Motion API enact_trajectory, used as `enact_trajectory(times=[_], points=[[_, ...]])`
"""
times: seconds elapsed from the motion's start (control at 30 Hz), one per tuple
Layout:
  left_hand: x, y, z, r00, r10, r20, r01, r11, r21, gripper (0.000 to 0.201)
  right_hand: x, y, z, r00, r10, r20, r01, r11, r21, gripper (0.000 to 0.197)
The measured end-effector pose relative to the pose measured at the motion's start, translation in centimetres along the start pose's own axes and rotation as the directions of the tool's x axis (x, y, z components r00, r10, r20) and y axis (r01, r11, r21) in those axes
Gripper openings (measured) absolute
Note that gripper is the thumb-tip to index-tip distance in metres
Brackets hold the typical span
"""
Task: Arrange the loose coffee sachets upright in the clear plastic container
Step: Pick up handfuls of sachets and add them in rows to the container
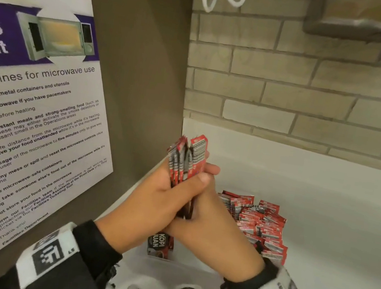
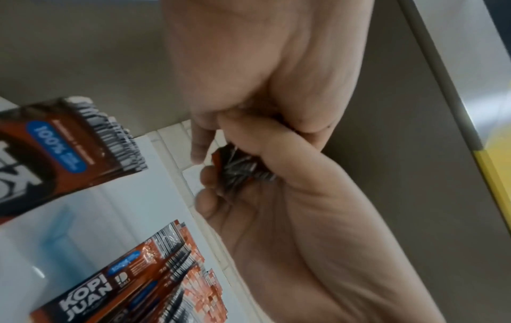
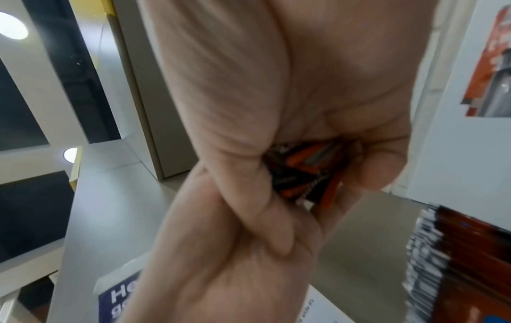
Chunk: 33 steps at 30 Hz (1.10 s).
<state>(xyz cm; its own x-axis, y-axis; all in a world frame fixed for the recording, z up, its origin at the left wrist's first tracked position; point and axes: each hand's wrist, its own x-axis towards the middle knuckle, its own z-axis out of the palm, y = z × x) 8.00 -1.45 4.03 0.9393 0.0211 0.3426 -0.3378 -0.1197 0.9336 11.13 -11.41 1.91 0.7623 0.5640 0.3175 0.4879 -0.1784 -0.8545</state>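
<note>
Left hand (image 1: pixel 150 195) and right hand (image 1: pixel 206 222) together clasp an upright bundle of sachets (image 1: pixel 185 161), above the container (image 1: pixel 189 267) of standing sachets (image 1: pixel 259 221).

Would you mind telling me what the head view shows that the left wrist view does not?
Head view only: the microwave poster, brick wall, and sachet tops fanned above both hands. Left wrist view only: the bundle's bottom edges and a sachet's blue 100% label. Both show left hand and right hand gripping the bundle, with upright sachets nearby.
</note>
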Motion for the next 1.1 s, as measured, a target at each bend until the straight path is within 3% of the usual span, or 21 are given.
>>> enact_trajectory(times=[0.07, 0.13, 0.27, 0.37, 0.43, 0.5, 0.57, 0.63, 0.77, 0.97, 1.1], points=[[0.0, 0.5, 0.0, 0.999, -0.028, -0.044, 0.023, 0.994, -0.103, 0.02, -1.0, -0.4, -0.9, 0.999, 0.021, 0.047, -0.017, 0.996, -0.084, 0.074], [0.3, 0.9, -0.3, 0.991, -0.076, -0.107, 0.045, 0.964, -0.264, 0.02, -1.4, -1.3, -1.7, 0.997, 0.065, 0.041, -0.059, 0.989, -0.138, 0.065], [1.1, 1.2, -1.2, 0.973, -0.179, -0.144, 0.083, 0.859, -0.506, 0.029, -1.0, -1.5, -2.8, 0.984, 0.154, -0.091, -0.145, 0.984, 0.1, 0.059], [1.0, 1.0, -1.2, 0.966, -0.238, -0.104, 0.148, 0.833, -0.533, 0.029, -0.3, -0.8, -1.9, 0.958, 0.133, -0.254, -0.069, 0.966, 0.249, 0.041], [0.8, 0.8, -1.1, 0.963, -0.255, -0.089, 0.169, 0.825, -0.54, 0.032, 0.0, -0.3, -1.0, 0.946, 0.135, -0.296, -0.034, 0.946, 0.322, 0.026], [0.5, 0.7, -1.1, 0.962, -0.261, -0.085, 0.175, 0.82, -0.544, 0.037, 0.2, -0.1, -0.7, 0.938, 0.158, -0.309, -0.026, 0.92, 0.391, 0.022], [0.2, 0.7, -1.0, 0.967, -0.243, -0.075, 0.167, 0.831, -0.531, 0.029, 0.2, -0.1, -0.6, 0.932, 0.173, -0.32, -0.029, 0.912, 0.409, 0.024], [-0.1, 0.6, -0.9, 0.971, -0.22, -0.098, 0.144, 0.856, -0.496, 0.021, 0.2, 0.0, -0.5, 0.927, 0.153, -0.342, -0.007, 0.919, 0.393, 0.017], [-0.3, 0.4, -1.0, 0.965, -0.207, -0.163, 0.11, 0.879, -0.463, 0.029, 0.0, -0.2, -0.5, 0.919, 0.103, -0.38, 0.034, 0.941, 0.337, 0.006], [-0.2, 0.4, -1.2, 0.942, -0.235, -0.241, 0.087, 0.86, -0.502, 0.02, 0.1, -0.3, -0.8, 0.87, 0.012, -0.492, 0.164, 0.936, 0.313, 0.019], [0.4, 0.8, -1.6, 0.933, -0.202, -0.296, 0.012, 0.844, -0.537, 0.024, -0.2, -0.5, -1.0, 0.929, -0.13, -0.346, 0.181, 0.976, 0.119, 0.013]])
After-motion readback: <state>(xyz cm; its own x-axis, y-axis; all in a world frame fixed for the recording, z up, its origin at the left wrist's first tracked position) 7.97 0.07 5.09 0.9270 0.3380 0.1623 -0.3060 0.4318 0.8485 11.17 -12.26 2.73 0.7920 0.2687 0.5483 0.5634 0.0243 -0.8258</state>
